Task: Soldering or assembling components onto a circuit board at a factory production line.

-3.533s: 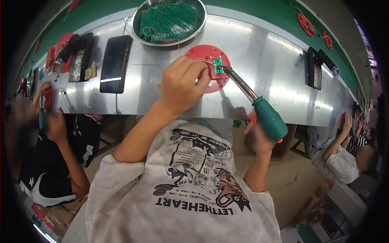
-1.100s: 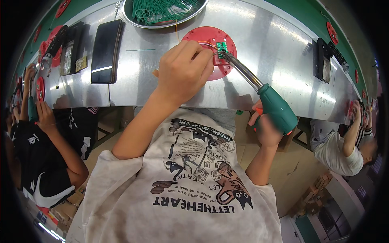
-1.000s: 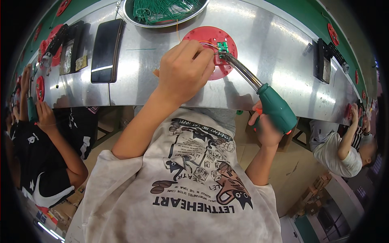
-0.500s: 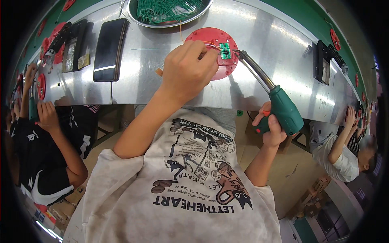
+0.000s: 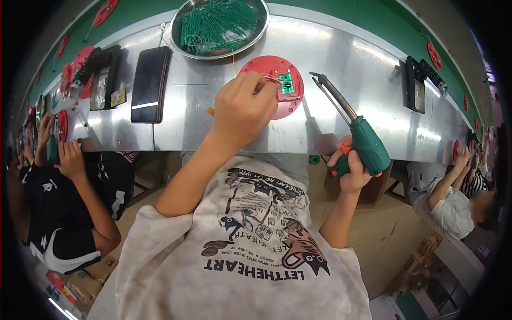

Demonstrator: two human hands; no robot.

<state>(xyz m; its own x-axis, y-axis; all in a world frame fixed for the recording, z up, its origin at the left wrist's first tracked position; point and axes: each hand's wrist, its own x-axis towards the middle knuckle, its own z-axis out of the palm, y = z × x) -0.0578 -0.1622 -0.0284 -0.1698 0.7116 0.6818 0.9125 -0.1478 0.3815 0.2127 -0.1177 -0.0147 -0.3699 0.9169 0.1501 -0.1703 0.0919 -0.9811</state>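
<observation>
My left hand is closed over the left part of a round red plastic disc, its fingertips pinching thin wires. These wires run to a small green circuit board on the disc. My right hand grips the green handle of a soldering gun, a finger at its red trigger. The gun's metal tip points up and left, a short way right of the disc and apart from the board. My left fingers hide part of the disc and the wire ends.
A metal bowl of green wires stands behind the disc. Left of it lies a black phone on the metal table. Black holders stand at either side. Co-workers sit left and right.
The soldering gun's tip has drawn away from the circuit board, widening the gap on the right. My left hand keeps its pinch at the disc. The whole view has shifted slightly.
</observation>
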